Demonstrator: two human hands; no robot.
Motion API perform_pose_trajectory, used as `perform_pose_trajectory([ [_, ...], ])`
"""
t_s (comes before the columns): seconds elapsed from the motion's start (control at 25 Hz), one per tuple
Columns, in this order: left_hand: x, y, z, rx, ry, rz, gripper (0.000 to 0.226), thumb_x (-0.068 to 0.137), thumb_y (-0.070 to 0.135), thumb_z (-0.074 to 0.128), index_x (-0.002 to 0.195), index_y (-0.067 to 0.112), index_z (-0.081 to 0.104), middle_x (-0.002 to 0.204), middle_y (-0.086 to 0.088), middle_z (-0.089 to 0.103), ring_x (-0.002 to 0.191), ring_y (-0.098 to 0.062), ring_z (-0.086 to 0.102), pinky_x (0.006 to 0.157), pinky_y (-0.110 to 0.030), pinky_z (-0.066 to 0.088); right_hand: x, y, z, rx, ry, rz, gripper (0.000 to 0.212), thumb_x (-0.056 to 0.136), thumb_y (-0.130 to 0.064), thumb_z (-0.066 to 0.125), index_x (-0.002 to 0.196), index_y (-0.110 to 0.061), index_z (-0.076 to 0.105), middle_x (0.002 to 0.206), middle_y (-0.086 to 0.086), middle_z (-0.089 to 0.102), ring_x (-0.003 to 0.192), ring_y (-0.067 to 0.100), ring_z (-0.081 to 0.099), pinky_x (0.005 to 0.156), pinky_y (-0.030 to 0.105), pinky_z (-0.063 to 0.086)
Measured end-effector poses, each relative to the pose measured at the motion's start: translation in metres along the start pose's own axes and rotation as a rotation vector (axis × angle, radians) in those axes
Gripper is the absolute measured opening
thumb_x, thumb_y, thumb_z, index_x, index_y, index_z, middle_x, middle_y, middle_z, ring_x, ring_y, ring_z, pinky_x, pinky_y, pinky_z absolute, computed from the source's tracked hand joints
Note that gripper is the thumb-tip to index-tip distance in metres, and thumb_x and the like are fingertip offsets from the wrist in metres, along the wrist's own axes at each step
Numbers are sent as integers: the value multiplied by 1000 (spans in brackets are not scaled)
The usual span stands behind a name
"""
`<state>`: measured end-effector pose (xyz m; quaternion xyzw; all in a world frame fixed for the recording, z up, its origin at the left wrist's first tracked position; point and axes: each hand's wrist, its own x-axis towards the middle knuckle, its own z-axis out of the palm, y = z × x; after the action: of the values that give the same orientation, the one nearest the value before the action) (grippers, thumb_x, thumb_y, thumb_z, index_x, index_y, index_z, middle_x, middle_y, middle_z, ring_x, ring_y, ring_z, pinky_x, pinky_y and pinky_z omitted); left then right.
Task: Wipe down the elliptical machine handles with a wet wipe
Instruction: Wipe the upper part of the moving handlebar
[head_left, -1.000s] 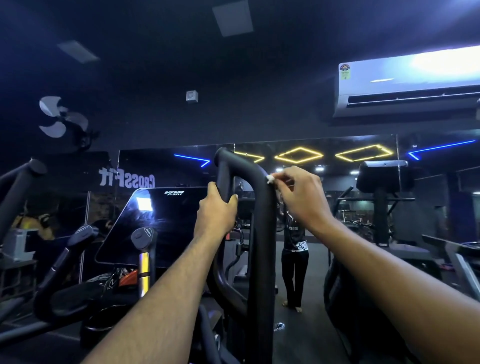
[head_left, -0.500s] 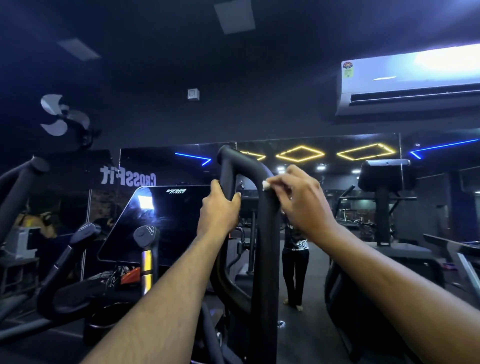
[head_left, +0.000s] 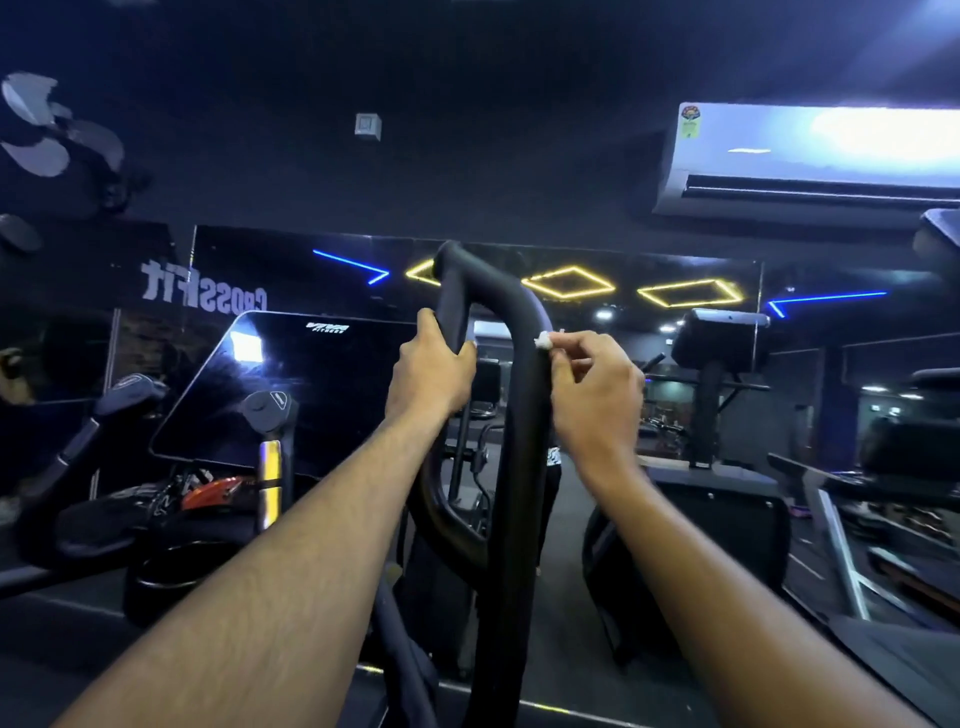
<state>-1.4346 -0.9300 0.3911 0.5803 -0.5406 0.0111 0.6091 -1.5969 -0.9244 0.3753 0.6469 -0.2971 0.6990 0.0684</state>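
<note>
The handle (head_left: 524, 415) runs upright between the hands: left hand (head_left: 431, 369) grips it, right hand (head_left: 597, 395) (nearer) pinches the wipe (head_left: 543, 341) against it.

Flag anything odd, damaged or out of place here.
Only the wet wipe: a tiny crumpled wad pinched by the right hand against the looped handle, covering little. The left hand grips normally.

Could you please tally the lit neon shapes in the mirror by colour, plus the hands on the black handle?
Yellow diamond-shaped neon lights: 3, one partly hidden by the black looped handle ()
Blue angled neon lines: 2 ()
Hands: 2, left hand and right hand with a small white wipe
Total: 7
</note>
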Motion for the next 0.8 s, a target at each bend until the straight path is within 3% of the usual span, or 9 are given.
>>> perform_pose_trajectory([
  [0.08, -2, 0, -1, -8, -12, 9, 31, 103, 38, 57, 122, 19, 41, 92, 0, 55, 85, -28, 63, 63, -35, 47, -14, 6, -6, -138, -25, -246, 14, 96, -6, 64, 104, -12, 73, 94, -3, 63, 79, 8, 59, 72, 17, 51],
  [0.16, -2, 1, -2, -24, -26, 20, 35, 103, 38, 58, 128, 19, 41, 100, -3, 59, 87, -28, 65, 71, -40, 54, -18, 17, -25, -239, -170, -412, 15, 94, -3, 65, 106, -7, 72, 94, 0, 62, 78, 10, 58, 72, 18, 50],
  [0.24, 1, -2, -2, -41, -34, 24, 36, 103, 38, 58, 127, 20, 39, 103, -5, 62, 86, -27, 67, 75, -43, 60, -6, 17, -39, -278, -254, -414, 15, 94, -3, 66, 106, -8, 73, 93, -1, 63, 76, 5, 58, 72, 20, 52],
  [0.32, 3, -3, -2, -52, -40, 23, 37, 102, 38, 59, 128, 21, 38, 100, -5, 62, 84, -27, 68, 76, -45, 62, 22, 6, -39, -269, -205, -367, 14, 94, -6, 66, 106, -9, 74, 95, 0, 65, 79, 5, 60, 75, 21, 54],
  [0.48, 3, -2, -4, -48, -59, 32, 47, 104, 36, 58, 140, 18, 35, 101, -4, 54, 87, -28, 62, 78, -41, 56, 43, -19, -13, -334, -241, -328, 14, 94, -12, 67, 106, -10, 75, 94, -6, 59, 81, 9, 58, 74, 18, 50],
  [0.56, 2, -2, -5, -49, -60, 25, 47, 104, 36, 58, 141, 18, 35, 106, -5, 55, 89, -28, 59, 76, -41, 52, 22, -18, -12, -443, -280, -413, 12, 92, -9, 69, 102, -9, 75, 91, -6, 53, 79, 11, 51, 73, 17, 40],
  [0.72, 1, -4, -6, -71, -60, 51, 45, 104, 34, 59, 140, 18, 36, 109, -4, 59, 88, -28, 62, 71, -40, 51, 29, -25, -40, -557, -537, -596, 11, 90, -11, 74, 101, -12, 76, 92, -2, 57, 78, 11, 50, 73, 27, 49],
  [0.8, 2, -4, -7, -101, -69, 74, 44, 104, 32, 58, 140, 17, 36, 109, -2, 57, 81, -23, 60, 66, -36, 46, 61, -40, -33, -646, -560, -611, 11, 93, -17, 71, 103, -15, 76, 95, -1, 58, 82, 14, 54, 74, 29, 46],
])
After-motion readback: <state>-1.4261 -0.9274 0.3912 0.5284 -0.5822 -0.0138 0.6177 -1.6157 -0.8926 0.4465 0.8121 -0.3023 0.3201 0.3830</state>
